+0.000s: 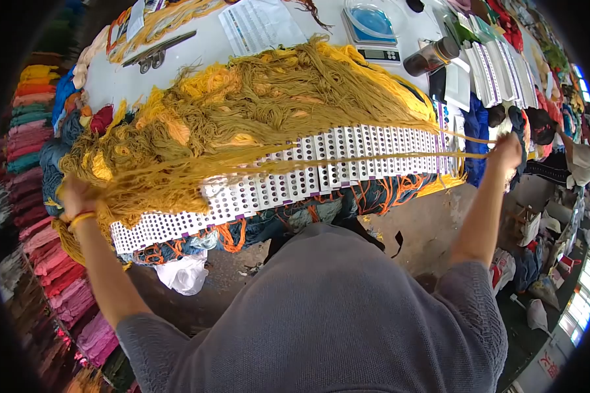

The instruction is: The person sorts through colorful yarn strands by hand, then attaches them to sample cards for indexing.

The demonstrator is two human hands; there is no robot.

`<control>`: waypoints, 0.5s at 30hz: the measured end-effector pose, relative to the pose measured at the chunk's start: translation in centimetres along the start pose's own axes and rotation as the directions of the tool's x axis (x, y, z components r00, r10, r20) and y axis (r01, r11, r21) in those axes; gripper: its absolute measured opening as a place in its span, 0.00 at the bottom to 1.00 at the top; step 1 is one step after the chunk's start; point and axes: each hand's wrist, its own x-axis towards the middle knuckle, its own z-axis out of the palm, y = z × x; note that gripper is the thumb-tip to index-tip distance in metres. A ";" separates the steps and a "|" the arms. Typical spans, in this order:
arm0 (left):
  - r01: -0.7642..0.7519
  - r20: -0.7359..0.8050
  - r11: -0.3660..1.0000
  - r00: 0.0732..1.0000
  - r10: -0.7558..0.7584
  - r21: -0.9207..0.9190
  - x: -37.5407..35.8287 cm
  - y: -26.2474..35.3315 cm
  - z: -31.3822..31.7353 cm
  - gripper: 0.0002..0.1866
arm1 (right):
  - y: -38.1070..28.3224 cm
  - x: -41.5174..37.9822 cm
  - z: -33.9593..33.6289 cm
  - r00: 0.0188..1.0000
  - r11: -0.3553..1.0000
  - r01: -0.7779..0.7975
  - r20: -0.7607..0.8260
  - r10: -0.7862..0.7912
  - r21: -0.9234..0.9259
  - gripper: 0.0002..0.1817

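Observation:
Olive-yellow yarn strands [347, 159] stretch across the view between my two hands. At the far left my left hand [78, 198], blurred, is closed on their loose end, with a yellow band at the wrist. Over on the right my right hand [506, 153] is closed round the other end of the strands. A large heap of olive and yellow yarn [275, 98] covers the table beyond them. Under the strands lies a row of white cards with punched holes [308, 180], partly covered by yarn at the left.
Behind the heap are a printed sheet [259, 26], a scale [378, 54], a dark jar [431, 56] and a metal clamp [157, 52]. Coloured yarn bundles [36, 141] line the left. A white bag [182, 274] hangs below the table edge. Another person's arm [564, 139] shows far right.

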 end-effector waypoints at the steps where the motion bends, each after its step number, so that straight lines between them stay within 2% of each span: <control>1: -0.279 0.082 0.709 0.951 0.298 0.648 -2.0 2.1 5.1 0.13 | -2.7 -6.2 3.7 0.997 0.996 0.072 0.028 -0.073 0.058 0.09; 2: 0.177 -0.107 0.976 0.976 -0.191 -0.123 -9.1 14.0 12.5 0.15 | 2.2 -5.7 3.7 0.801 0.840 0.537 0.359 -0.479 -0.076 0.09; 3: 0.179 -0.093 0.908 0.969 -0.230 -0.378 -11.0 15.0 16.7 0.15 | 3.3 -8.4 5.8 0.925 0.964 0.240 0.329 -0.191 -0.114 0.08; 4: 0.218 -0.026 0.879 0.967 -0.252 -0.423 -11.5 16.2 17.5 0.16 | 0.8 -11.7 7.3 0.903 0.980 0.138 0.425 -0.065 -0.144 0.09; 5: 0.263 0.039 0.847 0.960 -0.277 -0.462 -11.8 16.7 17.6 0.16 | 2.7 -9.6 6.2 0.904 0.967 0.191 0.414 -0.106 -0.169 0.09; 6: 0.250 0.052 0.838 0.965 -0.258 -0.485 -9.2 12.9 15.1 0.16 | 5.1 -6.2 4.3 0.902 0.952 0.240 0.407 -0.146 -0.191 0.09; 7: 0.150 0.033 0.887 0.988 -0.151 -0.437 -6.5 9.4 11.5 0.13 | 7.2 -2.4 1.5 0.805 0.768 0.540 0.477 -0.352 -0.344 0.08; 8: -0.329 -0.003 0.940 0.944 0.330 0.091 -2.5 2.8 6.7 0.16 | 5.6 -0.8 0.1 0.966 0.947 -0.019 0.240 0.100 -0.320 0.08; 9: -0.201 -0.030 0.907 0.973 0.228 0.369 0.1 -0.9 1.7 0.14 | 6.1 2.5 -2.5 0.981 0.933 -0.014 0.176 0.082 -0.360 0.08; 10: -0.168 -0.048 0.913 0.979 0.199 0.371 -1.7 4.0 0.0 0.14 | 7.1 6.2 -5.0 0.987 0.974 -0.111 0.096 0.132 -0.195 0.08; 11: 0.200 -0.328 0.959 0.908 -0.259 -0.202 -1.8 6.2 -1.7 0.14 | 7.0 9.5 -7.7 0.991 0.945 -0.051 0.099 0.088 -0.324 0.07; 12: 0.186 -0.450 0.976 0.867 -0.215 -0.109 0.2 4.6 -5.3 0.15 | 5.3 10.2 -8.4 1.000 0.963 -0.022 0.004 0.024 -0.268 0.07; 13: 0.214 -0.354 0.923 0.877 -0.326 -0.319 1.9 2.5 -9.6 0.15 | 4.6 12.2 -9.5 0.993 0.954 -0.101 -0.091 0.078 -0.283 0.07; 14: 0.126 -0.462 0.927 0.838 -0.289 -0.352 2.6 3.1 -10.5 0.15 | 2.9 12.4 -9.2 0.985 0.990 -0.044 -0.172 0.021 -0.133 0.08; 15: 0.036 -0.564 0.927 0.785 -0.258 -0.373 3.3 3.6 -11.2 0.15 | 1.3 12.6 -8.6 0.988 0.993 -0.007 -0.153 -0.011 -0.115 0.09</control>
